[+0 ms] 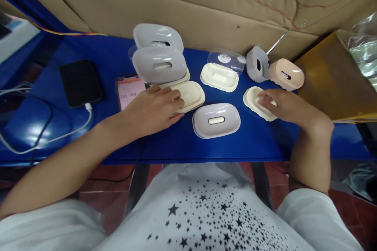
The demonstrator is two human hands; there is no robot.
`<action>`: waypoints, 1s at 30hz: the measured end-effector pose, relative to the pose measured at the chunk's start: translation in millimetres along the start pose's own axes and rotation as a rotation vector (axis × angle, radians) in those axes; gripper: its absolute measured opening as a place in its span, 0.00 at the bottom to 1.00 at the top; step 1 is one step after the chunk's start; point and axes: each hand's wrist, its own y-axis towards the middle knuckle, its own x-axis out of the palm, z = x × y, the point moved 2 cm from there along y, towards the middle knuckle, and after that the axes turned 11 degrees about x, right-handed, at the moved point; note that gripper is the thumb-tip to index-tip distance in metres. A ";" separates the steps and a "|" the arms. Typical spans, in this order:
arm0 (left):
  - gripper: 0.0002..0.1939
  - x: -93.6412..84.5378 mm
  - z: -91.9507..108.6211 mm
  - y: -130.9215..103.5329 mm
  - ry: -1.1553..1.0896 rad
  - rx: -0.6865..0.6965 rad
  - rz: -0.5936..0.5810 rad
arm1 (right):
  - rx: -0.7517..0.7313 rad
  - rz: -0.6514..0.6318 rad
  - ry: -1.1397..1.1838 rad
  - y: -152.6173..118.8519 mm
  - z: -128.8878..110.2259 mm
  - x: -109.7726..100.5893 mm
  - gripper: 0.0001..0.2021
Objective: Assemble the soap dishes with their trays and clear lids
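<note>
My left hand (153, 108) lies with its fingers spread on a cream oval tray (193, 95) left of the middle. At the right, my right hand (275, 102) reaches down over a smaller cream tray (253, 96), its fingertips bent together at the tray's hollow; what they hold, if anything, is hidden. Between the hands and nearer me sits a grey oval dish (216, 120) with a slot, through which a cream part shows. Behind it is another cream tray (219, 78) beside a clear plastic cover (226, 59). Two grey oval pieces (159, 64) stand tilted behind my left hand.
A grey container (257, 64) and a peach container (287, 74) stand at the back right, beside a cardboard box (338, 82). On the left lie a phone (129, 92), partly behind my left hand, a black device (80, 83) and cables. Brown cardboard (191, 4) backs the blue table (173, 147).
</note>
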 end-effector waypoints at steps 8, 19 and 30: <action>0.16 -8.0 -1.8 4.4 -0.293 -0.151 0.311 | -0.282 0.269 0.155 -12.0 -39.7 -2.9 0.22; 0.07 0.2 37.5 17.2 -0.121 0.174 0.588 | -0.689 0.359 0.153 -30.7 -103.1 22.5 0.19; 0.14 6.4 42.4 14.3 -0.137 0.376 0.288 | -0.327 0.428 0.299 -56.2 6.1 22.2 0.11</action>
